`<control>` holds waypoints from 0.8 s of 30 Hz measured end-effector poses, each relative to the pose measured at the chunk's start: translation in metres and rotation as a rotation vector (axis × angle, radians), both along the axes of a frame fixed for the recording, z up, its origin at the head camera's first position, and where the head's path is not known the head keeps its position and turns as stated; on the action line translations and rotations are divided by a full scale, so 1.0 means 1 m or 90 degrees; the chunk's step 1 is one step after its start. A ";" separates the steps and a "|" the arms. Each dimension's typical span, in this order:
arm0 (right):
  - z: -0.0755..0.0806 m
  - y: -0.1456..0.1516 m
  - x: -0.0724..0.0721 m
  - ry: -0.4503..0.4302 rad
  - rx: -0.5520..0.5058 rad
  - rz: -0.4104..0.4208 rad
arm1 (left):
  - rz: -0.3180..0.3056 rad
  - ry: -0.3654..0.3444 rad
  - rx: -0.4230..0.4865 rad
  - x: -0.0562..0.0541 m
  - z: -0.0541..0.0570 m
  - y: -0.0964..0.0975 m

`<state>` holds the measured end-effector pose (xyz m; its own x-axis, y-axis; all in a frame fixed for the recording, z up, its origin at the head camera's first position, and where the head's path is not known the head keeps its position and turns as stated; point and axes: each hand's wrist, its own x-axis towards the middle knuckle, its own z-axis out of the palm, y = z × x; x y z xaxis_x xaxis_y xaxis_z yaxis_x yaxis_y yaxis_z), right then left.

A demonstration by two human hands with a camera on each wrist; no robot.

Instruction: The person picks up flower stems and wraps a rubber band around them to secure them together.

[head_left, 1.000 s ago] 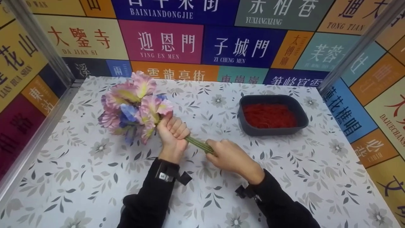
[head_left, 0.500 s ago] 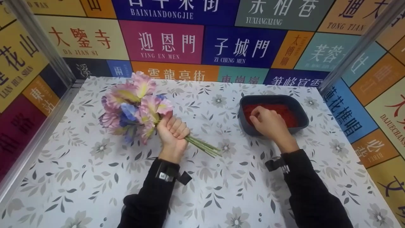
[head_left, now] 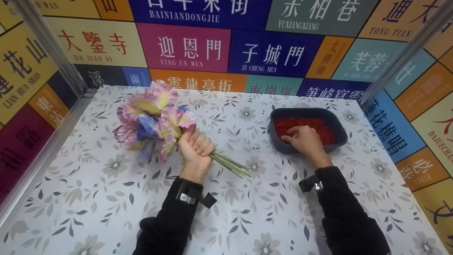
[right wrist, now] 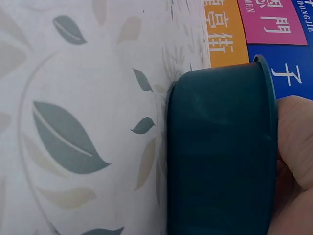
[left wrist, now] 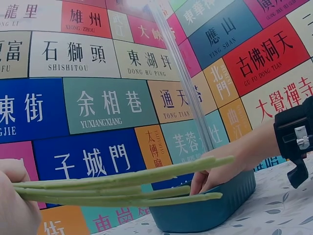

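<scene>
The left grip point(head_left: 196, 151) curled round flower stems point(left wrist: 122, 179); steadiness seemed wise. I couldn't tell whether the right grip point(head_left: 307, 140) in the tub point(right wrist: 220, 147) pinched anything.

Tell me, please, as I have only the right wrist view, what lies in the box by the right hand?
Observer: Red shreds lie in the box, as the head view shows.

Operator: Thank you. Could you also tell me what the left hand is holding?

Observer: The left hand grips a bunch of flowers, its fingers curled round the stems just below the blooms.

Operator: Much obliged. Which way do those stems point, if I may ask?

Observer: In the head view they point to the right and slightly toward the person, their ends free.
</scene>
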<state>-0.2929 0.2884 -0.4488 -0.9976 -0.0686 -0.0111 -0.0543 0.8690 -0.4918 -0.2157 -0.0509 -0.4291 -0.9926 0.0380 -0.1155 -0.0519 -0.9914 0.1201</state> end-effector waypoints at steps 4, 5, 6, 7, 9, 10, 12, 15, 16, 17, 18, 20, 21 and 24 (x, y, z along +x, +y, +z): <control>-0.001 0.000 -0.002 -0.020 0.017 -0.021 | -0.007 0.002 0.004 0.000 0.001 0.000; -0.001 0.000 -0.002 -0.023 0.020 -0.023 | -0.007 0.001 0.004 0.000 0.001 0.000; -0.001 -0.001 -0.002 -0.026 0.020 -0.025 | -0.004 -0.002 0.004 0.000 0.001 0.000; -0.001 -0.001 -0.002 -0.025 0.020 -0.025 | -0.002 -0.004 0.003 0.000 0.001 0.000; -0.001 -0.002 -0.003 -0.016 0.018 -0.027 | 0.003 -0.006 0.000 0.000 0.001 -0.001; -0.002 -0.002 -0.003 -0.008 0.017 -0.029 | 0.004 -0.005 0.000 0.000 0.002 -0.001; -0.003 -0.003 -0.002 0.017 0.013 -0.035 | 0.004 -0.001 0.001 0.001 0.002 -0.001; -0.006 -0.004 -0.001 0.066 0.007 -0.042 | 0.000 0.007 0.009 0.001 0.002 -0.001; -0.007 -0.004 -0.001 0.084 0.004 -0.044 | -0.001 0.008 0.011 0.001 0.003 -0.001; -0.008 -0.004 -0.001 0.101 0.000 -0.044 | -0.001 0.008 0.011 0.001 0.003 -0.001; -0.010 -0.005 0.000 0.119 -0.002 -0.045 | 0.000 0.008 0.012 0.001 0.003 -0.001; -0.013 -0.005 0.001 0.156 -0.012 -0.047 | 0.003 0.006 0.009 0.001 0.003 -0.001; -0.015 -0.005 0.002 0.175 -0.017 -0.051 | 0.006 0.005 0.006 0.001 0.003 -0.001; -0.021 -0.005 0.005 0.239 -0.031 -0.068 | 0.006 0.000 0.005 0.001 0.003 0.000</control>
<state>-0.2874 0.2835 -0.4700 -0.9334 0.0447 0.3560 -0.1482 0.8555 -0.4961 -0.2144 -0.0507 -0.4263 -0.9929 0.0293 -0.1150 -0.0423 -0.9927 0.1130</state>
